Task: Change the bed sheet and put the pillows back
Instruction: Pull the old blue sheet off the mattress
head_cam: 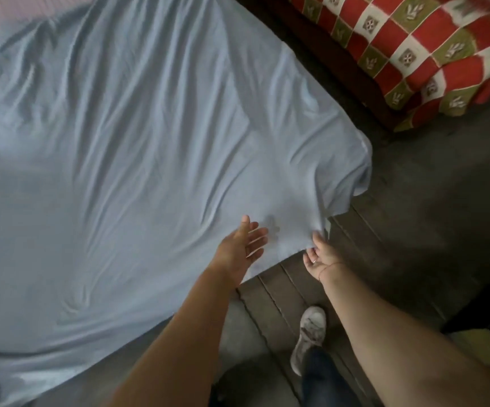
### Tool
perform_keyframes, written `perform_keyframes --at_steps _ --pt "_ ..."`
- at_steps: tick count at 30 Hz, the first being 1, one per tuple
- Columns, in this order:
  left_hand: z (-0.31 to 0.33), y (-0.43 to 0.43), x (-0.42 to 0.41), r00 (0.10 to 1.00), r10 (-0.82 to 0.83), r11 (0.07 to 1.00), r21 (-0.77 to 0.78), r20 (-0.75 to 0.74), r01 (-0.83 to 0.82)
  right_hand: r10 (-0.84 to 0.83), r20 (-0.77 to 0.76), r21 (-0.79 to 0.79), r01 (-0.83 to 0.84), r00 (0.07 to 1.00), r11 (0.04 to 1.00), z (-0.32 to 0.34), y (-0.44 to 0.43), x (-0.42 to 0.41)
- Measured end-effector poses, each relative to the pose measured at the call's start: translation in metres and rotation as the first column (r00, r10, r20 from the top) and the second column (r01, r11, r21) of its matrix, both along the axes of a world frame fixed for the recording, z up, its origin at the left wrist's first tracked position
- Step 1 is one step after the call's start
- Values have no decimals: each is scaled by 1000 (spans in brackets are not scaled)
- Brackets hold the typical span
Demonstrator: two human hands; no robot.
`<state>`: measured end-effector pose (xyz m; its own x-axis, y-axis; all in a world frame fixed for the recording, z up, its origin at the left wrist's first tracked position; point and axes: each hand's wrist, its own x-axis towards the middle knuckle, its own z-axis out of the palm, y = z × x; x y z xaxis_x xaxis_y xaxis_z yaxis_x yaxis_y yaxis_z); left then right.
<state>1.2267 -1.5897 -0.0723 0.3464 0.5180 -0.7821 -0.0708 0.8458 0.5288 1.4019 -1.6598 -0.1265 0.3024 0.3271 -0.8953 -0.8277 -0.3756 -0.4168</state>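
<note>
A pale blue bed sheet point(114, 160) lies wrinkled across the bed and fills most of the view; its near corner hangs over the bed's edge. My left hand point(245, 245) hovers just above the sheet near that corner, fingers straight and spread. My right hand point(320, 254) is at the sheet's hanging edge, palm up, with its fingertips touching or pinching the fabric; the exact hold is unclear. No pillows are visible.
A red, white and olive patterned cloth point(414, 51) covers furniture at the top right. A dark wooden floor point(414, 215) runs between it and the bed. My foot in a white shoe point(311, 336) stands by the bed's edge.
</note>
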Motion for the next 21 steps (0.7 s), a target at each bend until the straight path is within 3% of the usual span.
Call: perform_keyframes --at_steps 6,14,21 --pt "7 4 70 996 39 999 -3 -81 -40 343 -60 -137 -348 938 928 5 -10 47" --pt "53 33 142 985 56 998 -11 -162 -59 392 53 46 -395 918 918 85 61 152" --pt "89 118 203 988 125 991 52 -96 -120 439 171 105 -459 882 882 148 160 217"
